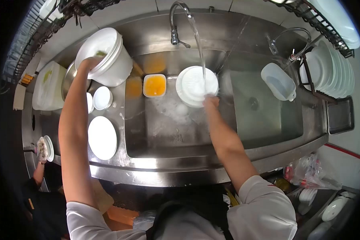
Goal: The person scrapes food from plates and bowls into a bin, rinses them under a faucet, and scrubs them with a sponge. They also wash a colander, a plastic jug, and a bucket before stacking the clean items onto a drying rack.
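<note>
My left hand [91, 63] reaches over the rim of a white bucket [118, 68] on the left counter; its fingers are hidden inside. Something green [101, 53] shows in the bucket close to that hand. In the left basin, my right hand [211, 101] holds the lower right edge of a white plate [190, 86]. Water from the curved tap [180, 5] falls onto this plate, which seems to rest on another one. Left of it stands a square tub of orange liquid [155, 85].
White bowls [103, 98] and a white plate [102, 138] lie on the left counter. A white container [279, 82] is in the water-filled right basin [264, 128]. Stacked plates [328, 70] fill a rack at right. Another person's hand [41, 162] holds plates at far left.
</note>
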The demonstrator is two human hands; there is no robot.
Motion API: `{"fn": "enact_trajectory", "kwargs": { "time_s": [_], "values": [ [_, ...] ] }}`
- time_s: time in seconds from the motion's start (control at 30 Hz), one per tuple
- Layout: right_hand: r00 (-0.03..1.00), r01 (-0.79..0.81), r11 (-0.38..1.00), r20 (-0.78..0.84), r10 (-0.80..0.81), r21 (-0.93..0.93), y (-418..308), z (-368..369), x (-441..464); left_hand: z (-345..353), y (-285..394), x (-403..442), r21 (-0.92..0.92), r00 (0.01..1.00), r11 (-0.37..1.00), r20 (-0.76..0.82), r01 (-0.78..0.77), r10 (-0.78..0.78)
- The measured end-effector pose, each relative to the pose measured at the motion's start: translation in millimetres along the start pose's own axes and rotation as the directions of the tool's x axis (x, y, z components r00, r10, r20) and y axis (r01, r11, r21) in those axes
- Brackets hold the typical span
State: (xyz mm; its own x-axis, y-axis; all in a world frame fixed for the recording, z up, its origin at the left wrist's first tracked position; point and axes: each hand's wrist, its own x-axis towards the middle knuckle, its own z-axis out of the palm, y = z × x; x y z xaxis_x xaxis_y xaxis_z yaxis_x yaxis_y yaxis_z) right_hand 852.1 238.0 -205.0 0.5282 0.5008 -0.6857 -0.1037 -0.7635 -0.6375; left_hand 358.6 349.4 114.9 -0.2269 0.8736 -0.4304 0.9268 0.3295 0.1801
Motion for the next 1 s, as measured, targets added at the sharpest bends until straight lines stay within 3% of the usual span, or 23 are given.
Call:
{"fn": "enact_trajectory", "kwargs": {
  "time_s": [0.03, 0.1, 0.13, 0.2, 0.23, 0.27, 0.3, 0.37, 0.4, 0.43, 0.47, 0.5, 0.57, 0.6, 0.7, 0.73, 0.83, 0.87, 0.97, 1.0],
  "values": [
    [0.999, 0.011, 1.0, 0.043, -0.011, 0.002, 3, 3, 11, -1, 4, -3, -0.034, 0.999, 0.999, 0.052, -0.014, 0.016],
    [0.989, 0.112, 0.994, -0.1, -0.112, -0.008, -12, -1, -22, 2, 6, 0, -0.104, 0.987, 0.994, 0.153, -0.037, 0.053],
    [0.972, 0.159, 0.987, -0.171, -0.161, -0.023, -20, -3, -42, 3, -6, 20, 0.024, 0.993, 0.994, 0.034, -0.11, 0.109],
    [0.992, 0.044, 0.929, -0.129, 0.004, 0.367, -40, 0, -66, 0, -2, 12, -0.109, 0.922, 0.965, -0.339, -0.238, 0.189],
    [0.994, -0.019, 0.84, -0.083, 0.076, 0.542, -47, 2, -71, 0, 0, 2, -0.154, 0.835, 0.936, -0.514, -0.318, 0.198],
    [0.998, -0.028, 0.803, -0.022, 0.051, 0.595, -54, 4, -69, -6, 33, -37, -0.316, 0.703, 0.807, -0.692, -0.499, 0.164],
    [0.999, -0.043, 0.764, 0.038, 0.024, 0.644, -56, 7, -65, -6, 39, -34, -0.259, 0.512, 0.773, -0.853, -0.579, 0.098],
    [0.984, 0.162, 0.848, -0.016, -0.179, 0.505, -69, 4, -72, -1, 104, -121, -0.409, 0.55, 0.505, -0.818, -0.76, 0.165],
    [0.93, 0.367, 0.89, -0.085, -0.358, 0.271, -74, -7, -93, 45, 134, -144, -0.339, 0.62, 0.657, -0.742, -0.674, 0.254],
    [0.841, 0.534, 0.845, -0.103, -0.53, 0.011, -75, -14, -111, 79, 159, -161, -0.292, 0.631, 0.681, -0.708, -0.672, 0.318],
    [0.8, 0.592, 0.805, -0.152, -0.581, 0.035, -72, -15, -122, 133, 162, -136, -0.097, 0.431, 0.554, -0.741, -0.827, 0.515],
    [0.795, 0.592, 0.806, -0.154, -0.586, -0.009, -70, -18, -133, 178, 180, -149, -0.548, 0.725, 0.474, -0.536, -0.689, 0.433],
    [0.79, 0.585, 0.806, -0.16, -0.592, -0.094, -64, -24, -153, 265, 210, -177, -0.323, 0.67, 0.616, -0.56, -0.718, 0.488],
    [0.783, 0.616, 0.782, -0.172, -0.597, 0.092, -51, -22, -149, 271, 212, -193, 0.064, 0.56, 0.674, -0.502, -0.736, 0.659],
    [0.677, 0.72, 0.669, -0.026, -0.736, -0.185, -44, -52, -196, 264, 216, -157, -0.142, 0.628, 0.856, -0.739, -0.496, 0.241],
    [0.722, 0.69, 0.719, 0.138, -0.678, -0.084, -46, -53, -205, 252, 224, -153, -0.292, 0.752, 0.832, -0.627, -0.472, 0.206],
    [0.589, 0.803, 0.594, -0.211, -0.78, 0.047, -32, -38, -163, 285, 221, -188, 0.032, 0.493, 0.61, -0.557, -0.791, 0.668],
    [0.823, 0.568, 0.801, -0.102, -0.559, 0.191, -47, -55, -177, 277, 217, -206, 0.093, 0.575, 0.671, -0.44, -0.735, 0.69],
    [0.719, 0.694, 0.694, 0.141, -0.68, -0.194, -70, -85, -209, 265, 213, -169, 0.397, 0.421, 0.708, -0.597, -0.584, 0.683],
    [0.63, 0.773, 0.62, 0.273, -0.727, -0.131, -69, -88, -197, 241, 209, -155, 0.242, 0.535, 0.807, -0.642, -0.538, 0.549]
  ]
}}
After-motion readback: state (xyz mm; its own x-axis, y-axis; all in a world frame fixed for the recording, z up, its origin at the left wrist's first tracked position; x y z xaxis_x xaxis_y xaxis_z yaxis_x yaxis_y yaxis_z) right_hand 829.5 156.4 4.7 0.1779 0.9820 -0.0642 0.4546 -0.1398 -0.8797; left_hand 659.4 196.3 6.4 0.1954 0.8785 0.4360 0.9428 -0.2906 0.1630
